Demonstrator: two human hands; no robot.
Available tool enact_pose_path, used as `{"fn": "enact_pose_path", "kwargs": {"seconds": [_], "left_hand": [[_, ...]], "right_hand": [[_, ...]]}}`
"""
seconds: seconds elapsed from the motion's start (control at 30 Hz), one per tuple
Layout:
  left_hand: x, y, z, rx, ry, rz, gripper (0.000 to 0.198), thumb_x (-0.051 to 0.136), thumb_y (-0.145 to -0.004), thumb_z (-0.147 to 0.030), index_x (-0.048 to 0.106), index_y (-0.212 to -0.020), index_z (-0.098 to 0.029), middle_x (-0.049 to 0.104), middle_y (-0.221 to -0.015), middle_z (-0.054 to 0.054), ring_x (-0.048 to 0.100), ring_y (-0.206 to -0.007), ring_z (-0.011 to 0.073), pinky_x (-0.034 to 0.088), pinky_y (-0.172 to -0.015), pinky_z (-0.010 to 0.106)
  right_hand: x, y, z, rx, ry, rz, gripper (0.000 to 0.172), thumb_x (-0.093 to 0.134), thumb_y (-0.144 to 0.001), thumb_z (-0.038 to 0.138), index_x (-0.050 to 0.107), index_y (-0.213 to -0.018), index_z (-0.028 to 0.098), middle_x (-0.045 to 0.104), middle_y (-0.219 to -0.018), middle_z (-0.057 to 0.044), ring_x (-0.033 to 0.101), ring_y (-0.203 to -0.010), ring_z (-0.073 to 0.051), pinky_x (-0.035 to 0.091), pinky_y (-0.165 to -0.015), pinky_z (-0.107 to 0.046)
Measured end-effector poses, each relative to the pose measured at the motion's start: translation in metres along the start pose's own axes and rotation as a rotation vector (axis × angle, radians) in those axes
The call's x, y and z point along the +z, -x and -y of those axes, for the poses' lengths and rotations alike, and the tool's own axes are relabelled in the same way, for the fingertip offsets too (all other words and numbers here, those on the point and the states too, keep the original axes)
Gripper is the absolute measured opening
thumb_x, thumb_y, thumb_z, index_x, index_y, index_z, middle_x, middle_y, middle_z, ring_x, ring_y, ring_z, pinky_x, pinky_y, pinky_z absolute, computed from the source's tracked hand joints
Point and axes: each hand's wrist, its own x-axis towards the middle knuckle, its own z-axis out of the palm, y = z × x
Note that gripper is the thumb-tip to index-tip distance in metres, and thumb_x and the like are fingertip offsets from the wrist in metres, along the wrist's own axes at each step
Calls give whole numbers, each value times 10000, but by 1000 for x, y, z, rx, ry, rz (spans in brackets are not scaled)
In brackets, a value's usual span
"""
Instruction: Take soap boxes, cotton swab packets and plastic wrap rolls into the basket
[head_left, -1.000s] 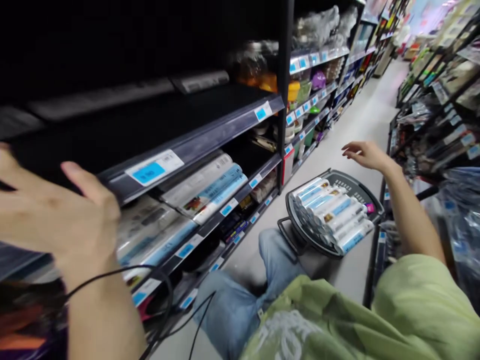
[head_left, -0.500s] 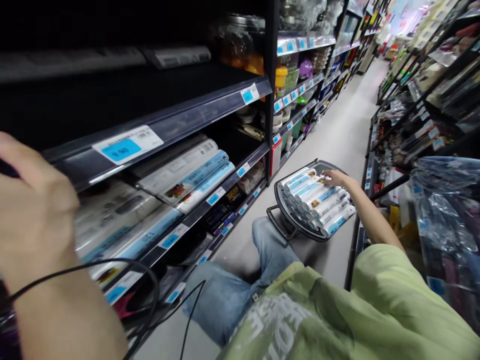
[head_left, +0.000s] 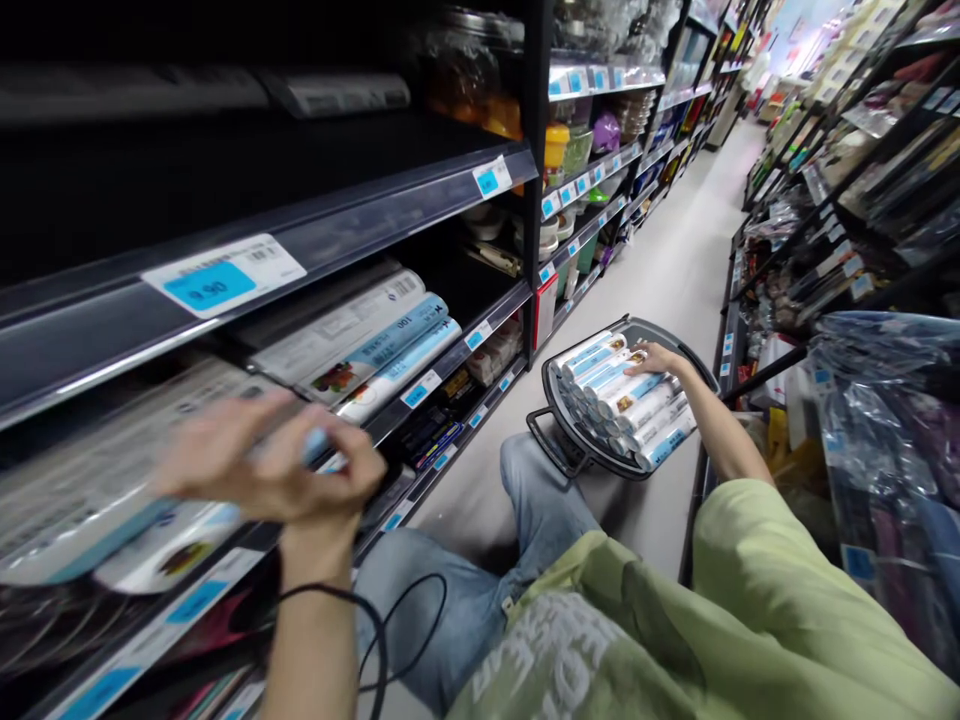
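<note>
My left hand [head_left: 281, 460], smeared by motion, hovers in front of the middle shelf with its fingers loosely bent and the thumb apart. Nothing shows in its grasp. Behind and beside it lie white-and-blue plastic-wrapped rolls [head_left: 390, 345] with food pictures, which look like food bags or film; whether the hand touches one, I cannot tell. On the right, my right hand [head_left: 654, 360] reaches down over similar rolls [head_left: 637, 408] stacked in a dark shopping basket [head_left: 541, 372] on the floor. Its fingers are stretched out and rest on the upper rolls.
Just above my left hand runs the edge of the upper shelf [head_left: 360, 235]. A black cable [head_left: 375, 610] loops from my left wrist. My bent knees are between shelf and basket. The aisle floor [head_left: 675, 230] runs ahead; plastic-wrapped goods [head_left: 885, 400] hang at right.
My left hand has moved right and down from the upper shelf's edge to the rolls below. My right hand stays over the basket. The view has shifted slightly.
</note>
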Motion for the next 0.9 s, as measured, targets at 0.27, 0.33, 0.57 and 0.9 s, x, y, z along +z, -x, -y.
{"fn": "enact_pose_path", "kwargs": {"seconds": [0.27,0.33,0.57,0.9], "left_hand": [[116,98,-41,352,293,26,423,660,-844,-61,652,-1212,-269,695,-1192,92,632,-1186,288,477,-1064,500],[135,119,-40,313,347,108,382,623,-879,-53,657,-1208,-245,693,-1187,109,625,-1187,291,492,-1056,497],[185,181,-19,68,486,342,250,531,-952,-103,677,-1125,-208,671,-1169,116,608,-1143,288,510,-1032,488],[206,248,50,-369,534,439,289,529,-886,-147,654,-1141,-197,641,-1169,114,624,-1132,281,572,-928,430]], "right_hand": [[-3,0,-12,78,-227,22,985,977,-624,533,637,-1468,155,640,-1466,-162,637,-1284,-333,521,-1109,-371],[-3,1,-15,103,-272,18,1023,983,-600,561,630,-1469,151,652,-1438,-176,655,-1237,-333,540,-1075,-383],[-6,8,-7,121,-325,16,1125,1031,-470,576,644,-1445,169,665,-1397,-185,675,-1144,-319,563,-1016,-400],[-19,24,16,5,-437,19,912,1024,-479,470,727,-1273,133,754,-1227,-143,705,-964,-236,586,-911,-330]]}}
